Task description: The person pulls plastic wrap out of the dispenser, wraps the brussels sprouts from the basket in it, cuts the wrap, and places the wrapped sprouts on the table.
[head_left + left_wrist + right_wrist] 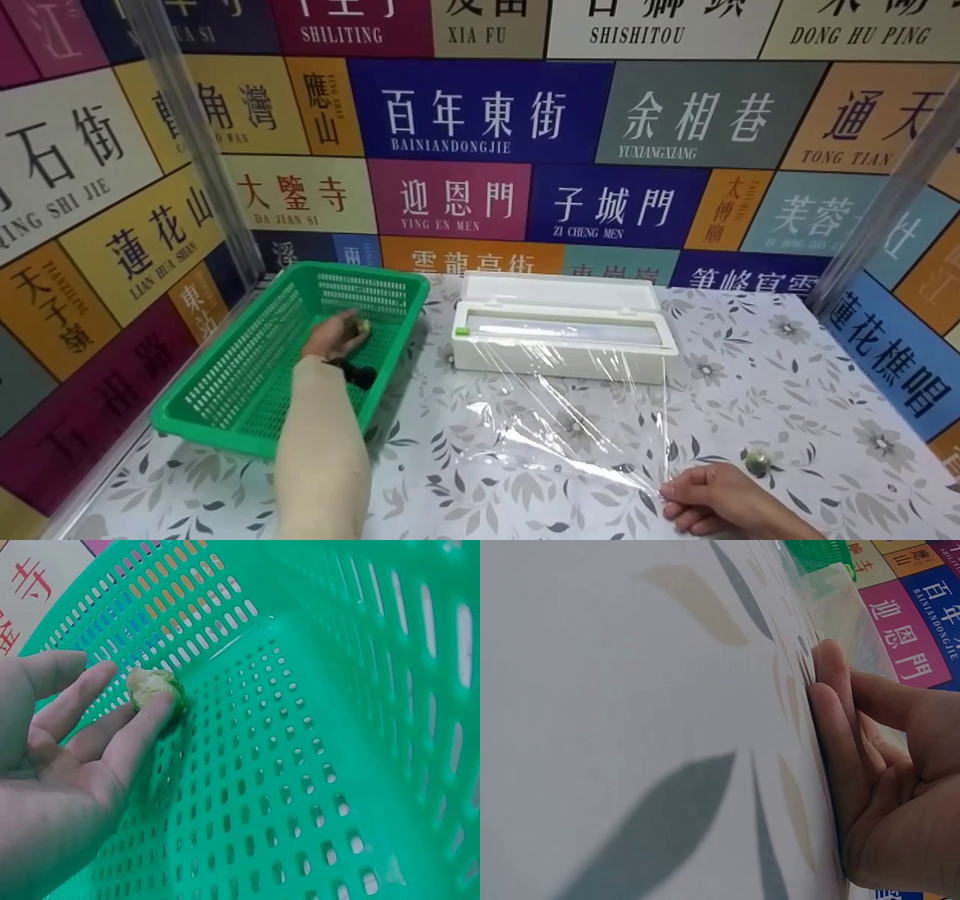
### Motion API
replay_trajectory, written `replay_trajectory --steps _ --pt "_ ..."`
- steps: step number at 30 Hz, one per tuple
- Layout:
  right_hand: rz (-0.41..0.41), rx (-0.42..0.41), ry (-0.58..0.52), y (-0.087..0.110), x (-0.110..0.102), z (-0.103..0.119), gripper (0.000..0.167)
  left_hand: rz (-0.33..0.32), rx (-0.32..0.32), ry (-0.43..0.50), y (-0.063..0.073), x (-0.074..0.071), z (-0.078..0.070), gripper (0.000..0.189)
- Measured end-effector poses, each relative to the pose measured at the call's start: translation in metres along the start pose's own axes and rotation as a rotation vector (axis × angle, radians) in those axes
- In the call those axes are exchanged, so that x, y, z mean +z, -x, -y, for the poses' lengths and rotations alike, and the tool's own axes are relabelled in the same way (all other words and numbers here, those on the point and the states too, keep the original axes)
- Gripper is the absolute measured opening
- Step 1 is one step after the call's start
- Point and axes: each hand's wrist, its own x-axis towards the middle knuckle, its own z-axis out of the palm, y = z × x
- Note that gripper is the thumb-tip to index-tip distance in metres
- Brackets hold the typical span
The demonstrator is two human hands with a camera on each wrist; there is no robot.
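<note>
My left hand (pixel 334 337) reaches into a green plastic basket (pixel 214 431). In the left wrist view its fingers are loosely spread, with one fingertip overlapping a small Brussels sprout (pixel 154 686) and the thumb apart from it. My right hand (pixel 709 499) pinches a corner of clear plastic wrap (pixel 570 420) low at the tabletop. The sheet stretches from a white wrap dispenser (pixel 555 364), whose lid (pixel 559 291) is raised at the back. Another Brussels sprout (pixel 757 461) lies on the table just beyond the right hand.
A green slider (pixel 463 331) sits at the dispenser's left end. The tabletop (pixel 750 360) wears a white leaf-and-flower cover. Panels with Chinese place names (pixel 480 112) wall the back and sides, with clear posts (pixel 202 142) at the corners.
</note>
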Motion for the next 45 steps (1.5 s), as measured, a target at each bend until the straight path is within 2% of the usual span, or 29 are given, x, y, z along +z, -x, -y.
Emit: replay_trajectory --steps 4,8,15,18,27,33,37,41,45 --pt "-0.005 0.007 0.005 0.001 0.0 0.0 0.02 0.012 0.004 -0.005 -0.002 -0.002 0.002 0.034" --pt "-0.002 0.013 -0.001 0.001 0.0 -0.001 0.02 0.018 0.006 0.03 -0.002 -0.003 0.002 0.024" --pt "-0.005 0.028 -0.003 0.001 0.0 -0.001 0.021 0.011 0.024 0.067 0.002 -0.005 0.003 0.044" --pt "-0.014 0.027 0.004 0.001 0.0 0.0 0.021 0.021 0.019 0.126 0.005 -0.005 0.001 0.048" --pt "-0.007 -0.001 -0.003 0.001 0.002 0.002 0.018 -0.003 0.017 0.293 -0.001 -0.003 -0.005 0.053" --pt "-0.004 0.015 -0.011 0.002 0.002 0.002 0.019 -0.088 0.051 0.313 0.003 0.001 -0.013 0.054" --pt "-0.003 -0.013 0.0 0.002 0.001 0.001 0.019 -0.137 0.035 0.333 0.004 0.003 -0.017 0.058" --pt "0.007 -0.046 0.008 0.001 0.002 0.001 0.019 -0.186 0.02 0.324 0.005 0.002 -0.018 0.054" --pt "0.008 -0.047 0.011 0.001 0.002 0.001 0.02 -0.18 0.039 0.334 0.006 0.001 -0.018 0.047"
